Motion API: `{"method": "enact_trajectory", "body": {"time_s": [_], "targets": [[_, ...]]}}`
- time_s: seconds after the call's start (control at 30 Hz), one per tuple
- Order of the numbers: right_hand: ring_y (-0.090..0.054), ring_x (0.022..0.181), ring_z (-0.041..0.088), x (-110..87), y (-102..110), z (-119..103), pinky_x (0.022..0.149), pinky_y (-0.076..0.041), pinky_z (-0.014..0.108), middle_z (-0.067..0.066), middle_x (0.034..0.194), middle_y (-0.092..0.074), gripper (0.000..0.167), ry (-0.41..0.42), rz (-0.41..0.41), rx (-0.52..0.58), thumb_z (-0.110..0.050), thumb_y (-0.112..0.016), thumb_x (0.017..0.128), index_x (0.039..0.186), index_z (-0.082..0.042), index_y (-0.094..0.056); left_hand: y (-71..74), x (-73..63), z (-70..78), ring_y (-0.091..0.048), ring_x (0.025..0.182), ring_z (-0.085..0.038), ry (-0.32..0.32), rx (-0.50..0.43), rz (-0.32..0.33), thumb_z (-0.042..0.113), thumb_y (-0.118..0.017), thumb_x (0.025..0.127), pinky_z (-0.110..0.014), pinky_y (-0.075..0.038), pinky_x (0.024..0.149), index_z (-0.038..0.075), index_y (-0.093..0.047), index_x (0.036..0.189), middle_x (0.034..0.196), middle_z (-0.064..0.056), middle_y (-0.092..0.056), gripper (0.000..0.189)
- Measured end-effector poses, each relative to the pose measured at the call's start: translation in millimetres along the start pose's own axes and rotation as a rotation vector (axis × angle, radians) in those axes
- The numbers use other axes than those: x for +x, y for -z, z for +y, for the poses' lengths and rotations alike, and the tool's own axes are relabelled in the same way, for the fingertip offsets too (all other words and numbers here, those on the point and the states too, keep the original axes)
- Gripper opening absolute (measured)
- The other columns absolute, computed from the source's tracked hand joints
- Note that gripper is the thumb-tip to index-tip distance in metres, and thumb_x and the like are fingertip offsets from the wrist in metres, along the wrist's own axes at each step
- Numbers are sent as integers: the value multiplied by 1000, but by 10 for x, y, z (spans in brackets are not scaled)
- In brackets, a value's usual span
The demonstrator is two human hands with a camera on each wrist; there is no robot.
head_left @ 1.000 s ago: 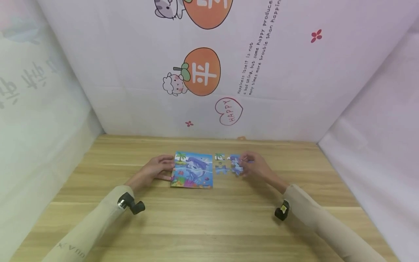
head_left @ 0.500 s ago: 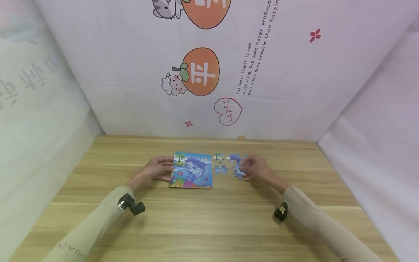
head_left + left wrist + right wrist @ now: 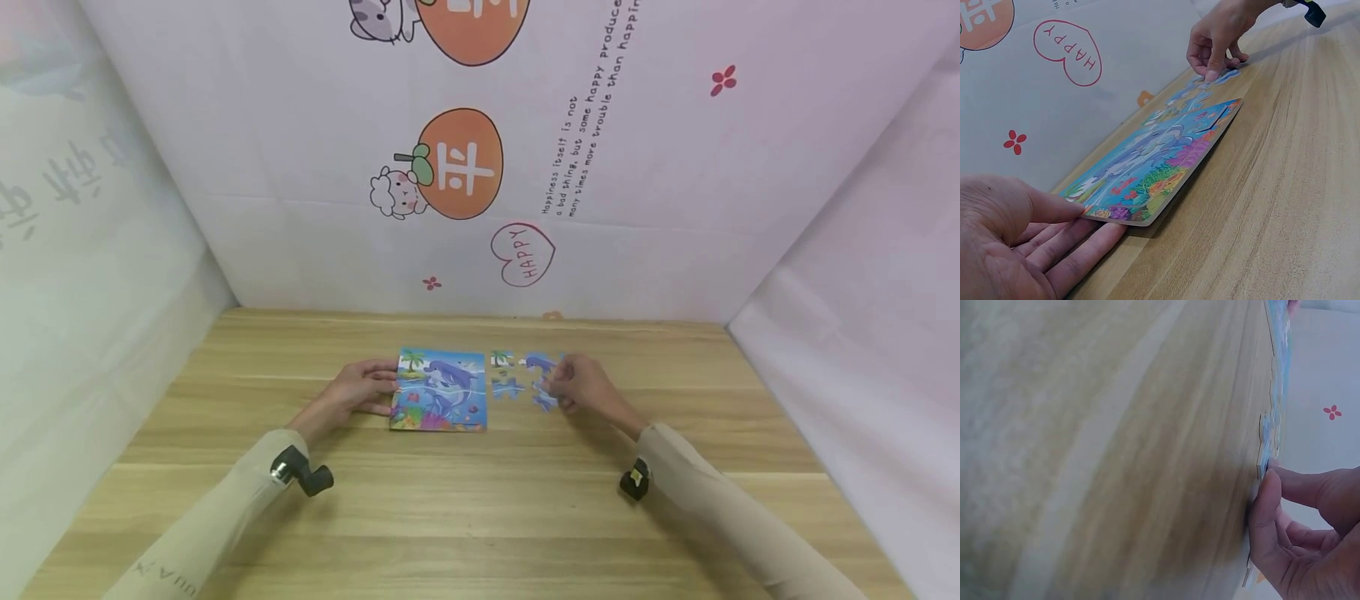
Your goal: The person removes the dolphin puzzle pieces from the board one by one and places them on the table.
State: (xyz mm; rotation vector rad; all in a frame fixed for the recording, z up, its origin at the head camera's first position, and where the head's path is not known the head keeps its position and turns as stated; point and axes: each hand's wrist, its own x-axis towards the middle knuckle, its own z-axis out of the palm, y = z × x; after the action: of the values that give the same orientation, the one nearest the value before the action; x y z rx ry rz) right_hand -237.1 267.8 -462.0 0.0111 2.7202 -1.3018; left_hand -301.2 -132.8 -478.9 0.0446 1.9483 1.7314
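A square picture board (image 3: 441,390) with a dolphin scene lies tilted at the left hand (image 3: 354,390). In the left wrist view, that hand's thumb rests on the near edge of the board (image 3: 1147,164) and the fingers lie under it. Right of the board, several blue jigsaw pieces (image 3: 507,389) lie on the table. The right hand (image 3: 591,388) pinches a blue-white jigsaw piece (image 3: 542,401) between thumb and forefinger, just below a dolphin-head piece (image 3: 538,364). In the right wrist view, the fingertips touch the edge of a jigsaw piece (image 3: 1264,447). Part of it is hidden.
The wood-grain table (image 3: 465,517) runs up to a white printed cloth wall (image 3: 337,242) behind the pieces. White cloth sides (image 3: 885,275) stand left and right. Another piece shows partly behind the right hand.
The right hand has shifted the lower blue-white jigsaw piece slightly toward the person, away from the dolphin-head piece. The left hand and picture board stay nearly still.
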Motion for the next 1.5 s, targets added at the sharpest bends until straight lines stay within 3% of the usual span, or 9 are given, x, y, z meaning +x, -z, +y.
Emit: {"method": "enact_trajectory", "body": {"time_s": [0.33,0.57,0.87,1.03,1.2,1.33,1.5], "targets": [[-66,64,19,23,5,4,58,-65,32,15,87,-69,18,36,34,-34,-11,-73,99,98,4,-62,12,10,-9,-70,101,-15,-20,13,-11,3,-61,104,-33,-68,81,-2,-43,155,142,-21,-56,54],[-63,72,19,39,-38,-189,59,-57,27,12,93,-70,15,95,75,-111,-16,-71,100,100,-2,-67,21,13,-10,-68,105,-17,-28,22,-17,4,-61,104,-32,-68,82,-1,-43,155,143,-22,-54,54],[-67,88,25,74,-263,-446,69,-63,29,15,102,-69,14,184,-2,-44,-7,-69,100,109,2,-64,33,20,-2,-68,107,-18,-43,38,-20,5,-64,103,-32,-68,82,-1,-43,155,143,-22,-54,56],[-69,97,28,120,-410,-603,81,-65,34,17,107,-69,27,198,-20,-66,-9,-75,97,117,5,-62,34,20,-5,-67,109,-19,-49,38,-25,5,-64,103,-32,-68,83,-1,-43,155,142,-22,-54,56],[-66,105,31,129,-624,-700,91,-63,41,20,119,-64,49,201,-91,-43,-13,-83,90,128,4,-57,36,13,-20,-68,107,-18,-50,39,-19,4,-64,103,-33,-68,83,-2,-44,154,143,-23,-54,55],[-63,108,31,128,-769,-780,94,-61,45,19,129,-58,65,212,-151,-113,-20,-88,85,137,0,-54,37,8,-45,-68,105,-18,-51,38,-17,4,-64,103,-33,-68,83,-2,-44,153,144,-24,-54,55],[-58,125,35,165,-846,-788,111,-54,51,16,138,-51,69,206,-203,-231,-26,-89,85,140,-5,-55,13,22,-90,-68,109,-20,-62,37,-19,4,-65,102,-34,-68,81,-3,-45,153,145,-26,-53,56]]}}
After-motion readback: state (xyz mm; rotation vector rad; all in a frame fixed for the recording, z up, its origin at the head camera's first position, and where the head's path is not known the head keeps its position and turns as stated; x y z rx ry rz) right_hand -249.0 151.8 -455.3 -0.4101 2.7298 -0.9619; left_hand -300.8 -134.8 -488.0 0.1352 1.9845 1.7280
